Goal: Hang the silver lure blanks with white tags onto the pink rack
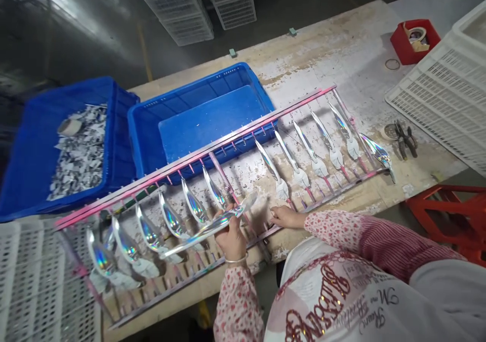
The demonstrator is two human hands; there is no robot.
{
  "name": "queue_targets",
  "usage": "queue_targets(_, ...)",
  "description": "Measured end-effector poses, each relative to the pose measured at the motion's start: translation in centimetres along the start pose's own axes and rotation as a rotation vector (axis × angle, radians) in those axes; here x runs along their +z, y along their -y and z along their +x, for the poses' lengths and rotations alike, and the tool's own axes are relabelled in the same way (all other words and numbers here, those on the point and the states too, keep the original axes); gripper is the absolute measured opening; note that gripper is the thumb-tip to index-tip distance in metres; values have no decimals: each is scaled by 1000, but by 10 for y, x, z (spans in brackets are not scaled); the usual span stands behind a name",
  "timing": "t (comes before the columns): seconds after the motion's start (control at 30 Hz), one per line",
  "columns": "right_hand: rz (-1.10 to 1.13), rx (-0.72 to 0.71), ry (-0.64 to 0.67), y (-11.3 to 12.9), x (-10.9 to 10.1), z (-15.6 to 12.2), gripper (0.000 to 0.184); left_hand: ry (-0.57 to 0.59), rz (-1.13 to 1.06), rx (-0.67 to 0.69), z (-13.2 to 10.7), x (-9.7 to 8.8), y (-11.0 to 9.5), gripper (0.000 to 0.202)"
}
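Observation:
A long pink metal rack lies slantwise across the workbench, with several shiny iridescent leaf-shaped pieces clipped along it. My left hand is closed around one such iridescent piece, held lengthwise over the rack's lower rail. My right hand rests on the lower rail by the gap in the row, fingers curled; whether anything is in them is hidden.
Two blue crates stand behind the rack: one with paper scraps and a tape roll, the other holding a blue sheet. White mesh crates sit right and lower left. Pliers, a red box, an orange stool.

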State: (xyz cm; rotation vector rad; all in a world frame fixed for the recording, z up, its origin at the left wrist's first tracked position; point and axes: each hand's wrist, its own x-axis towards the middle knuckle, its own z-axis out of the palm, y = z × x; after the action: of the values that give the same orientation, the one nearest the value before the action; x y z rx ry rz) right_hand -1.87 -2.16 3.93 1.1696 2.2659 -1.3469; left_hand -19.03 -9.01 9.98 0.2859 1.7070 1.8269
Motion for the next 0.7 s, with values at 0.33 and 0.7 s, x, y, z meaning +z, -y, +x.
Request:
queue_targets(0.33, -75, -163, -62, 2, 16, 1, 18, -164, -144, -254, -54, -20, 60, 48)
queue_targets(0.7, -153, -122, -46, 9, 12, 0, 19, -114, -183, -250, -59, -12, 58, 51)
